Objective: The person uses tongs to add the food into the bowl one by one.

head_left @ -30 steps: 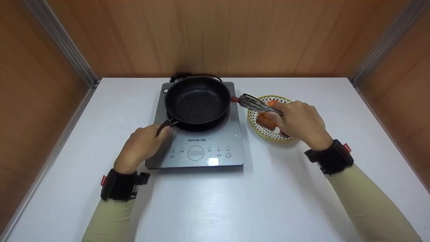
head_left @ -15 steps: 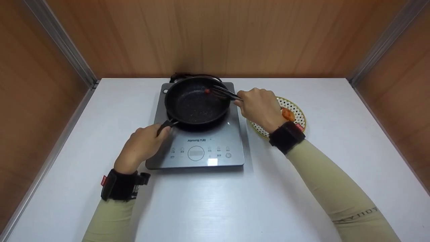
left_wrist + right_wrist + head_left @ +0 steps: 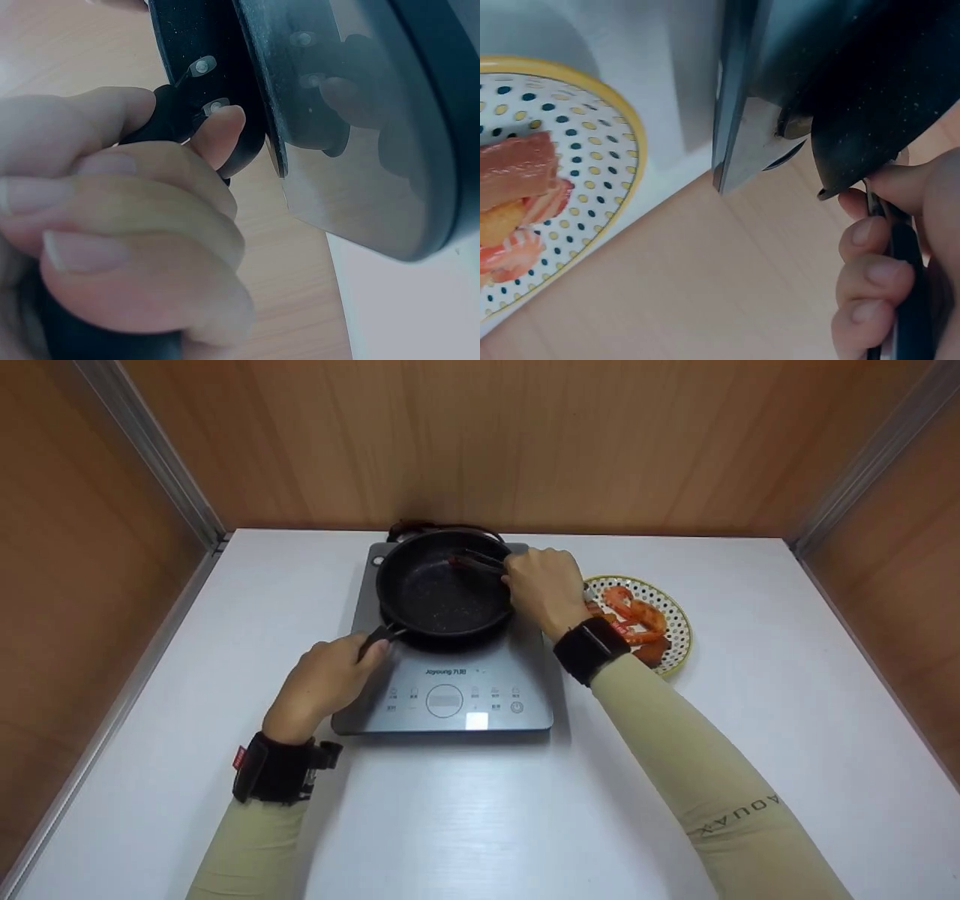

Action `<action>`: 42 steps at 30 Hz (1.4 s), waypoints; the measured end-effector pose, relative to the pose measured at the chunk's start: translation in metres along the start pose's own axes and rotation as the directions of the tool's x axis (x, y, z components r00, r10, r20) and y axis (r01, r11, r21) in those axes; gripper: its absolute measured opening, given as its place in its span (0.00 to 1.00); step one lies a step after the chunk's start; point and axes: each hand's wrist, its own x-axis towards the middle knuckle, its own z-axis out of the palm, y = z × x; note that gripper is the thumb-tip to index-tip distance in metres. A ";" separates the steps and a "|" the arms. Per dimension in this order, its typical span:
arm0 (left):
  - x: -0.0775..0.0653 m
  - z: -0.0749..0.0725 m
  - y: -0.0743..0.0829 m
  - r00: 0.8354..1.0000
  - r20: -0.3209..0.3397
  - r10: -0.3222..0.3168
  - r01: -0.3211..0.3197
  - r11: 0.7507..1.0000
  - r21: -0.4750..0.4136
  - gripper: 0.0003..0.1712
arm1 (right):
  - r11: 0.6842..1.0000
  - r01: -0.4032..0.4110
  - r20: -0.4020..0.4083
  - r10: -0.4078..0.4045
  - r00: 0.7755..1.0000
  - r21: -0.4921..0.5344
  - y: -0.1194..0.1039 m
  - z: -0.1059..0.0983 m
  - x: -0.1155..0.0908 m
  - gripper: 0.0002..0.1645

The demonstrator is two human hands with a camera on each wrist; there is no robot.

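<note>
The left hand (image 3: 322, 681) curls round the black handle (image 3: 377, 640) of one round black pan (image 3: 439, 596) on one grey rectangular cooktop (image 3: 469, 664); the right hand (image 3: 546, 589) grips one pair of black-handled metal tongs (image 3: 484, 564) over the pan's far-right part. One round yellow-rimmed plate (image 3: 679, 626) sits right.

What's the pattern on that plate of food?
The plate is white with dark and yellow dots and a yellow rim, clearest in the right wrist view.

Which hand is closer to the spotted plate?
Right. The right hand is beside the spotted plate, holding tongs; the left hand is farther off, gripping the pan handle.
</note>
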 end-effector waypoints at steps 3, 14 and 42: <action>0.000 0.000 0.000 1.000 -0.001 0.002 -0.002 1.000 0.003 0.23 | 1.000 0.008 -0.009 -0.008 1.000 -0.016 -0.005 0.003 0.006 0.17; 0.001 0.000 -0.001 1.000 0.006 -0.004 0.004 1.000 0.001 0.23 | 0.999 0.022 -0.002 -0.022 1.000 -0.042 -0.011 0.008 0.010 0.16; 0.000 0.000 0.000 1.000 -0.012 0.000 0.000 1.000 0.014 0.24 | 0.978 -0.064 0.031 0.059 0.998 0.199 0.030 -0.025 -0.023 0.22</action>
